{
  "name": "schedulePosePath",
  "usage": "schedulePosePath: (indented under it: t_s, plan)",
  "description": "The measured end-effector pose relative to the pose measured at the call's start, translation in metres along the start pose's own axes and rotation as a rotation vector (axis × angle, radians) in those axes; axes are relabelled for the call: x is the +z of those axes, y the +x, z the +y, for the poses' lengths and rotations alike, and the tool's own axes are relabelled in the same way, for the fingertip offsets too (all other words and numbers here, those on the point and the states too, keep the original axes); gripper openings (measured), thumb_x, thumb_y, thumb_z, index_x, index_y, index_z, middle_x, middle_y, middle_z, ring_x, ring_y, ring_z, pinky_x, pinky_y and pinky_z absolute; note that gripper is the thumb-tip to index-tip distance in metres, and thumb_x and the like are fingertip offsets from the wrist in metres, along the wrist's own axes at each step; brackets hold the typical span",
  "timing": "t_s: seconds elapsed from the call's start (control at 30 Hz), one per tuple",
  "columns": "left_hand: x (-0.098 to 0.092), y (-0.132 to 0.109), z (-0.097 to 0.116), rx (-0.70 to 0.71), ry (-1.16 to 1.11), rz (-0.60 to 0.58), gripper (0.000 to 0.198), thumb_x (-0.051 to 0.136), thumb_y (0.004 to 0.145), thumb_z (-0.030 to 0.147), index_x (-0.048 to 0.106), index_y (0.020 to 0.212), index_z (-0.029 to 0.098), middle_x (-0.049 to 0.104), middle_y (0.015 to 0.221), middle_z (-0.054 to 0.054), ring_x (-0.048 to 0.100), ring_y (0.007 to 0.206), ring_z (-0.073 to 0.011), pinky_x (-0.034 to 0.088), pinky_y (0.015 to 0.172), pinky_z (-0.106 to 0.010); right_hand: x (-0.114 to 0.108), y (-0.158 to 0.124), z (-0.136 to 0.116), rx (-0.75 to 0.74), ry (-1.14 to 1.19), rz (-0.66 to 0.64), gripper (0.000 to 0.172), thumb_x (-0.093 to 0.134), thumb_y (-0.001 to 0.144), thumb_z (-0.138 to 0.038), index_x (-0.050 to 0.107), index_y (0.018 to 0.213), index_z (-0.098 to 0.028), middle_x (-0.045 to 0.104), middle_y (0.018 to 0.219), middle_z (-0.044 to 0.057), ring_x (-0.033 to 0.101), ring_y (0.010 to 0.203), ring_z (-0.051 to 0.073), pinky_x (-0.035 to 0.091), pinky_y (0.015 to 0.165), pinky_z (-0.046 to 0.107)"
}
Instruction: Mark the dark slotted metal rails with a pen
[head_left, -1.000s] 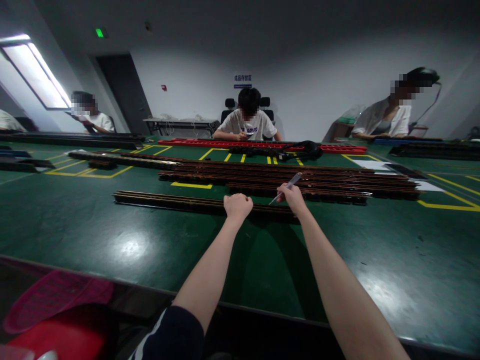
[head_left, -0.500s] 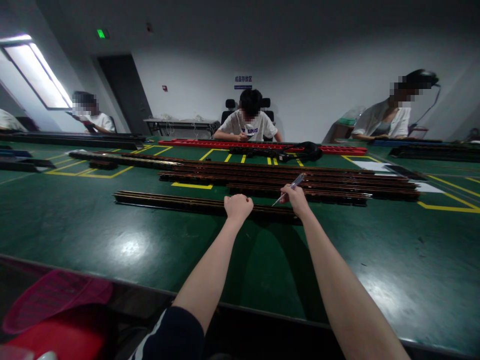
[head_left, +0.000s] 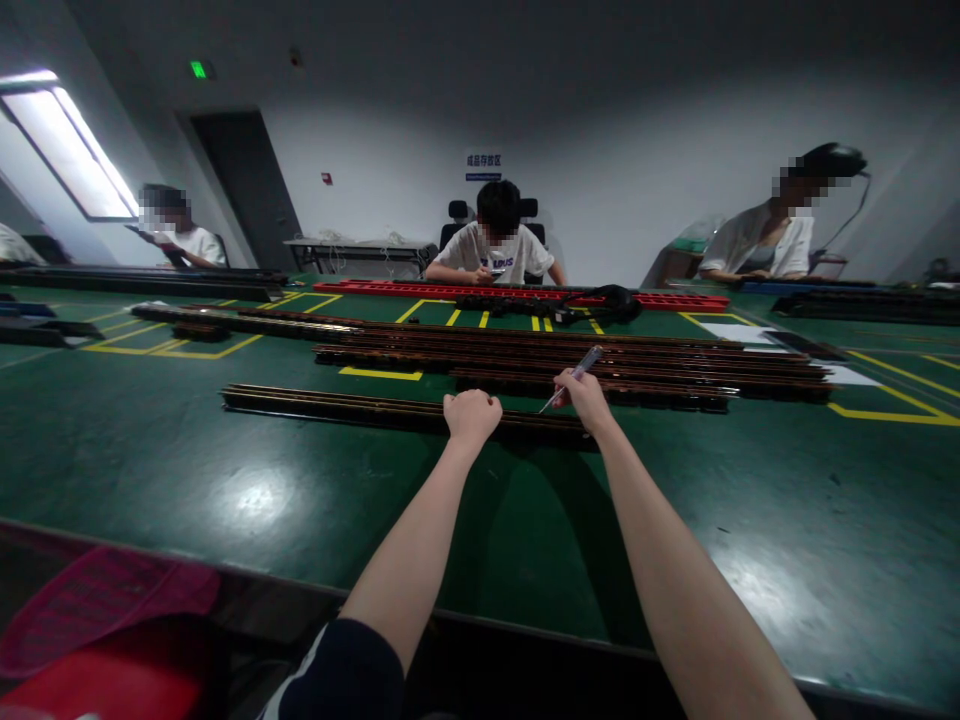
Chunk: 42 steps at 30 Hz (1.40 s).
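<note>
A long dark rail (head_left: 330, 404) with gold-brown edges lies across the green table in front of me. My left hand (head_left: 472, 414) is closed around it right of its middle; the fingertips are hidden behind the hand. Near the rail's right end, my right hand (head_left: 583, 398) grips a slim screwdriver (head_left: 579, 370) with a clear handle. Its thin shaft slants down to the left, and the tip is at the rail's top; whether it touches I cannot tell.
Beyond the rail lies a stack of similar dark brown rails (head_left: 540, 352). Farther back are a long red slotted frame (head_left: 420, 291) and a bundle of black cable (head_left: 607, 300). Co-workers sit along the far side. A pink basket (head_left: 105, 605) is below the table edge at left.
The whole view has shifted slightly, so things appear a little farther left. Both hands keep nearly the same place on the rail, with the screwdriver still in the right hand.
</note>
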<state>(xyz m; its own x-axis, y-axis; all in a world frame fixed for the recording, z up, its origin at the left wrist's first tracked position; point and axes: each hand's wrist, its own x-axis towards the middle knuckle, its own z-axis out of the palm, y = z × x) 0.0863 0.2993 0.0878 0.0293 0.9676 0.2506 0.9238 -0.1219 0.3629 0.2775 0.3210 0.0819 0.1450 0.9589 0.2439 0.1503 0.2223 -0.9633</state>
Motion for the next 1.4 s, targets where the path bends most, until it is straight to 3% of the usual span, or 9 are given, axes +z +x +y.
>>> schedulePosePath:
  t_s: [0.37,0.67,0.83,1.23,1.4]
  plan:
    - [-0.002,0.006,-0.014,-0.069,0.035,0.064,0.043,0.037,0.088,0.032,0.07,0.067,0.015,0.071,0.072,-0.01,0.065,0.074,-0.0215,0.041,0.09,-0.042,0.008,0.003,0.002,-0.011,0.012,-0.187,0.03,0.063,0.068,-0.047,0.051,0.063,-0.02,0.057,0.047,0.0,0.056,0.047,0.015,0.042,0.047,0.024]
    - [0.013,-0.004,0.002,0.165,0.061,0.201,0.049,0.032,0.092,0.031,0.073,0.071,0.013,0.074,0.081,-0.012,0.066,0.073,-0.0196,0.042,0.087,-0.04,0.012,0.0,0.001,-0.036,0.019,-0.153,0.035,0.062,0.071,-0.052,0.049,0.064,-0.02,0.056,0.047,0.0,0.054,0.044,0.014,0.04,0.045,0.024]
    - [0.019,-0.01,0.014,0.235,0.07,0.186,0.049,0.029,0.095,0.028,0.073,0.079,0.013,0.074,0.086,-0.011,0.067,0.079,-0.0196,0.045,0.082,-0.037,0.011,-0.002,-0.002,-0.031,0.026,-0.149,0.037,0.064,0.068,-0.053,0.049,0.063,-0.02,0.056,0.047,-0.001,0.054,0.044,0.013,0.04,0.045,0.023]
    - [0.016,-0.007,0.014,0.178,0.048,0.07,0.044,0.033,0.093,0.027,0.073,0.082,0.013,0.072,0.085,-0.011,0.066,0.079,-0.0192,0.047,0.08,-0.035,0.012,-0.002,-0.004,-0.027,0.05,-0.145,0.034,0.065,0.067,-0.05,0.05,0.062,-0.02,0.056,0.047,-0.001,0.055,0.043,0.013,0.041,0.045,0.023]
    - [0.015,-0.005,0.015,0.158,0.096,0.085,0.04,0.036,0.091,0.026,0.073,0.085,0.013,0.073,0.091,-0.013,0.066,0.085,-0.0224,0.047,0.083,-0.038,0.013,-0.002,-0.005,-0.026,0.041,-0.14,0.031,0.064,0.068,-0.047,0.05,0.061,-0.02,0.056,0.046,0.0,0.055,0.043,0.013,0.041,0.045,0.023]
